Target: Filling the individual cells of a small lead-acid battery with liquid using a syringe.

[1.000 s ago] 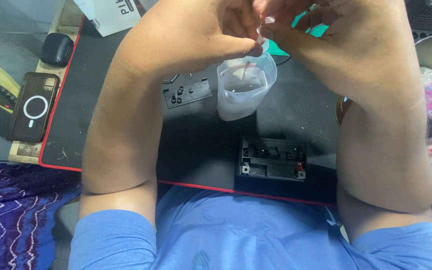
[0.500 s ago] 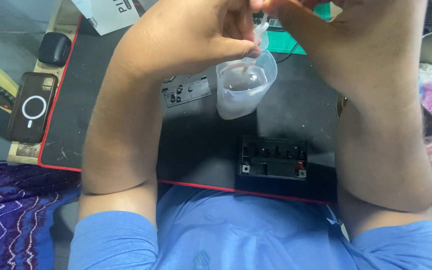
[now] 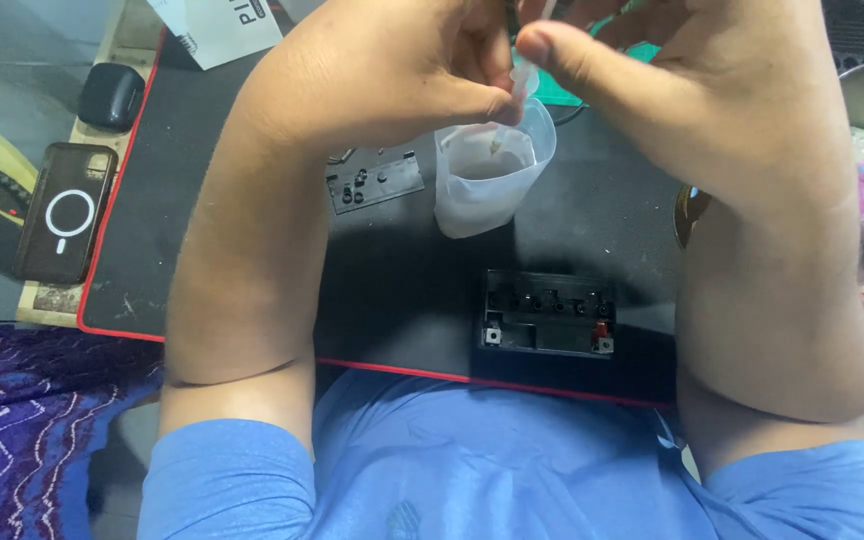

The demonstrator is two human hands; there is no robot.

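Low in the frame, both forearms rise from blue sleeves, flanking a black battery (image 3: pixel 549 325) on the black mat (image 3: pixel 402 300). At upper centre the left hand (image 3: pixel 392 75) and right hand (image 3: pixel 712 90) meet, fingers pinched together on a small clear piece (image 3: pixel 524 80) just above a translucent cup (image 3: pixel 492 175). A phone (image 3: pixel 60 212) lies far left.

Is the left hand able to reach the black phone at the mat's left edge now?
Probably not at once: the left hand is pinching a small clear piece over the cup; the phone lies uncovered.
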